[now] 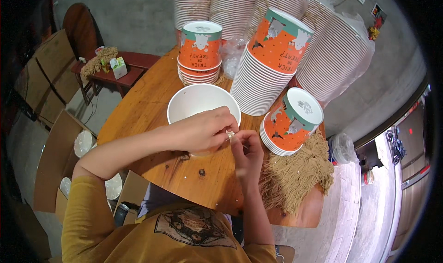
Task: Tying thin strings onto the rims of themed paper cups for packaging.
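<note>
A white-lined paper bucket (pixel 189 99) stands on the wooden table in front of me, its mouth upward. My left hand (pixel 203 128) reaches across its near side, fingers closed in a pinch at the right of the rim. There, my right hand (pixel 248 154) meets it, thumb and fingers also pinched together. Between the fingertips shows a small pale piece (pixel 230 134), too small to name; both hands grip it. The bucket's near wall is mostly hidden by my left hand and forearm.
Upside-down orange paper buckets (pixel 199 50) stand stacked behind, beside a taller stack (pixel 263 80) and a short stack (pixel 291 120) at right. A heap of tan cords (pixel 300 175) lies at the table's right edge. Open cardboard boxes (pixel 57 159) stand on the left floor.
</note>
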Motion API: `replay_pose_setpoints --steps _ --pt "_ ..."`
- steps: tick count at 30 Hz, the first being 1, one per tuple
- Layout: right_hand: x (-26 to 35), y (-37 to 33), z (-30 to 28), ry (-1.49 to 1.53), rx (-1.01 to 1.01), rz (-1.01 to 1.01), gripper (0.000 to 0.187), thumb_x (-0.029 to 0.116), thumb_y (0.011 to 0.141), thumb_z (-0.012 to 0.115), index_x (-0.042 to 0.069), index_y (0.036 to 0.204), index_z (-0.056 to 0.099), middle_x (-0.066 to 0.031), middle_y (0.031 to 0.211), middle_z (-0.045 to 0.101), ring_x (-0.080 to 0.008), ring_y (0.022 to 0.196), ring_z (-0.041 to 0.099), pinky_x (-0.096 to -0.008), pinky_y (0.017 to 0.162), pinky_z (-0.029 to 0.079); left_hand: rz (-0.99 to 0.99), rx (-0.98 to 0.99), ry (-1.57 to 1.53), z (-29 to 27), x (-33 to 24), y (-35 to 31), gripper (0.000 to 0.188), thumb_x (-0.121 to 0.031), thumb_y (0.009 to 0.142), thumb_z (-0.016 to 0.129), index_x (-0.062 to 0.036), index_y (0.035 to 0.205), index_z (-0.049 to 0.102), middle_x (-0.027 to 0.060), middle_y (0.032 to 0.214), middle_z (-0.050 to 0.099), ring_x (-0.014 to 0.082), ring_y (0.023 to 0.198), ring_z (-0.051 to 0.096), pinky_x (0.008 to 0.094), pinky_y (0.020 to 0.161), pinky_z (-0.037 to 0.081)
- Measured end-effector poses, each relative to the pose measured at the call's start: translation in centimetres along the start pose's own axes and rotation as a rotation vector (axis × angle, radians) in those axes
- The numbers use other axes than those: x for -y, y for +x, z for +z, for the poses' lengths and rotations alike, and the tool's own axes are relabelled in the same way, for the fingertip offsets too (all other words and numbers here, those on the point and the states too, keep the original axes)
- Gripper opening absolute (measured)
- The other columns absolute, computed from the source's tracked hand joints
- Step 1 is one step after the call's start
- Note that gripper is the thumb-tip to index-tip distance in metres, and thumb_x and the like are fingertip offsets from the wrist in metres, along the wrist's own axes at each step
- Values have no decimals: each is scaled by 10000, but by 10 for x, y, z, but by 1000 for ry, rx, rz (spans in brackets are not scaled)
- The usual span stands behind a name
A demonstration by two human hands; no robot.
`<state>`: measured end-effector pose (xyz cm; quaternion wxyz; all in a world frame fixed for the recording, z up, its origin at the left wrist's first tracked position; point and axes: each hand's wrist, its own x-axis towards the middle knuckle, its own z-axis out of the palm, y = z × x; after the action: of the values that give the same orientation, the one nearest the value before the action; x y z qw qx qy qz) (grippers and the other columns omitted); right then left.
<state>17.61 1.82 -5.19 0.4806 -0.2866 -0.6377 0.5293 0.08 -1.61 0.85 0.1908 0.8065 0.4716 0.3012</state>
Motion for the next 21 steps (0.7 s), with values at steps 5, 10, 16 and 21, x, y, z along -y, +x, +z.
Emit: replay_pose_setpoints --steps 5,10,16,21 --pt "0 -4 5 -33 -9 25 82 49 910 614 54 920 533 64 762 524 -24 669 484 -182 600 422 -124 40 0 -2 -7 0 129 -78 866 568 -10 974 545 148 996 506 332 909 563 408 761 465" --pt "-7 -5 10 -117 -57 -42 111 47 884 641 58 912 534 20 759 552 -47 655 520 -216 577 440 126 -183 248 11 -6 -6 171 -26 794 627 -13 926 519 149 960 489 337 865 574 413 703 486" --pt "3 -7 11 -471 -61 -258 199 -10 796 679 75 907 537 -66 817 575 -176 645 595 -276 580 476 -50 -258 213 17 -5 -11 108 -59 817 608 -24 894 541 140 856 572 331 817 593 414 701 490" --pt "3 -6 11 -558 -57 -425 191 -17 787 679 64 892 542 -66 801 572 -195 641 601 -298 555 482 -225 -264 -5 16 -8 -11 106 -28 833 624 -13 901 542 136 836 601 301 809 624 366 708 495"
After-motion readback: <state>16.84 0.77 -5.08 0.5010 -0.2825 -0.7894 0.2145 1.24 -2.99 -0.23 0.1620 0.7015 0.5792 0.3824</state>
